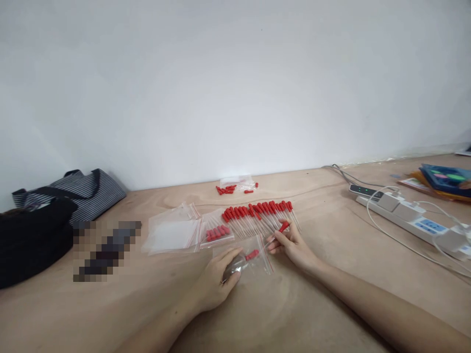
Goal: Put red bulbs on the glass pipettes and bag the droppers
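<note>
My left hand [217, 282] grips the closed end of a clear zip bag [257, 269], which has a red-bulbed dropper [252, 254] inside. Just right of the bag's mouth, my right hand [292, 247] pinches another dropper [283, 226] by its red bulb, the thin stem pointing down-left toward the opening. Beyond both hands lies a row of glass droppers [272, 208] with red bulbs. A filled zip bag [217, 239] with several droppers rests left of that row. Beside it, flat zip bags [172, 234] are fanned out in a stack.
Loose red bulbs [226, 189] and a bag of clear tubes [239, 182] lie near the wall. At right are a white power strip [408, 220] with cables and some colourful packets [445, 179]. A striped bag [106, 191] and black cloth [33, 245] sit at left.
</note>
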`<state>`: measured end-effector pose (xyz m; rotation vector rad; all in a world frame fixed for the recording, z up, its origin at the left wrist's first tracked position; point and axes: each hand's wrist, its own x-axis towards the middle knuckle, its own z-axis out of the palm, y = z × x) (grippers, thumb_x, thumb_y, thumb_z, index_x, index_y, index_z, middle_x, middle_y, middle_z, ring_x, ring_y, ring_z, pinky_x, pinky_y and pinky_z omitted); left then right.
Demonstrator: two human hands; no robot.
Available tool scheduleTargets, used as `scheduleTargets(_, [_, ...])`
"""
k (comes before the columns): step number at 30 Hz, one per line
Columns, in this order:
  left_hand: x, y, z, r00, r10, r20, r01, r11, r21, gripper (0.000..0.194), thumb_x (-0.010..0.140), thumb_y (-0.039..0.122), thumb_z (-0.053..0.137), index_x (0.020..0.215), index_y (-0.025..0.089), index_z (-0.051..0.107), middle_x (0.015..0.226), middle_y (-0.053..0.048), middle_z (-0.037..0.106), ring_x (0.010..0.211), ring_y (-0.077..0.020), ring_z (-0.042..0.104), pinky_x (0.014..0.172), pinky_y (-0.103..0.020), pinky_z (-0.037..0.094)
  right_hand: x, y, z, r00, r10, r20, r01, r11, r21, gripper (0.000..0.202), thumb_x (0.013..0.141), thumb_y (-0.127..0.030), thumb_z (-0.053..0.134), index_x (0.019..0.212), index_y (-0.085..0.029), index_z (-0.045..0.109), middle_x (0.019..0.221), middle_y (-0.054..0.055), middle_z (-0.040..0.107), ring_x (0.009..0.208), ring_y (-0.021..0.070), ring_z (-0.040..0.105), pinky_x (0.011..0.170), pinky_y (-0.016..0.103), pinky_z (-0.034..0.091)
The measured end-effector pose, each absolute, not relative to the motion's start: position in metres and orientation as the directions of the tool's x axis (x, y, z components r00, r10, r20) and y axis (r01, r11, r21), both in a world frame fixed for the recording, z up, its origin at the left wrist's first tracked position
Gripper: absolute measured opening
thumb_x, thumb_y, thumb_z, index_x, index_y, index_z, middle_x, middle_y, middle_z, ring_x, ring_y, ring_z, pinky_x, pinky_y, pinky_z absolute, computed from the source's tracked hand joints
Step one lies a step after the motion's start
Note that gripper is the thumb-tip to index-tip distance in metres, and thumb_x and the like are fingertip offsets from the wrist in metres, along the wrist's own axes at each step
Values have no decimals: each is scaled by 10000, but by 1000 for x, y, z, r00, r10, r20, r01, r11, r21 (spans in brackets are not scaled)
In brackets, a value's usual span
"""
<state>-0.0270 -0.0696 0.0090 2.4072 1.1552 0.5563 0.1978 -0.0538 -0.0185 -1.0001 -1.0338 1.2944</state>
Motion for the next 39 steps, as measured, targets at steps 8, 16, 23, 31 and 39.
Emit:
scheduleTargets(8, [-27, -70, 10, 572, 809, 139, 661, -554, 505, 458, 764, 239, 499, 1218, 227, 433, 1228, -61, 514, 1112, -233, 478, 935, -421, 395, 205, -60, -23, -117, 981, 154, 129, 169, -977, 278, 704, -390, 596, 889, -187, 556, 638, -21, 542, 520, 90, 476, 503, 231, 394])
scheduleTargets(16, [-28, -71, 8, 577, 806, 130, 665, -556, 498, 450, 770, 234, 486, 1215, 196, 431, 1230, -79, 511, 1123, -229, 468, 937, -420, 391, 200, -57, -22, -339, 934, 114, 263, 210, -942, 188, 661, -348, 646, 678, -164, 612, 539, -23, 547, 459, 76, 434, 428, 193, 330])
scheduleTargets(23, [-29, -70, 5, 590, 787, 182, 623, -587, 517, 431, 761, 244, 516, 1188, 227, 464, 1200, -55, 536, 1093, -224, 497, 926, -393, 410, 202, -49, -26, -422, 889, 177, 315, 327, -891, 201, 653, -336, 653, 626, -139, 631, 570, -10, 549, 488, 69, 449, 450, 179, 344])
scheduleTargets(31, [-29, -66, -3, 584, 775, 242, 626, -620, 473, 417, 768, 256, 514, 1180, 217, 475, 1241, -71, 488, 1162, -241, 424, 965, -432, 370, 197, -53, -17, -413, 845, 339, 511, 523, -682, 103, 735, -192, 549, 678, -166, 631, 661, 7, 597, 598, 98, 521, 564, 198, 381])
scheduleTargets(39, [-29, -67, 5, 644, 743, 185, 608, -643, 466, 402, 775, 251, 513, 1174, 215, 489, 1216, -64, 520, 1147, -228, 442, 989, -442, 338, 209, -3, 14, -93, 979, 179, 757, 186, -627, 143, 729, -250, 541, 752, -184, 666, 762, 14, 666, 670, 118, 578, 606, 195, 402])
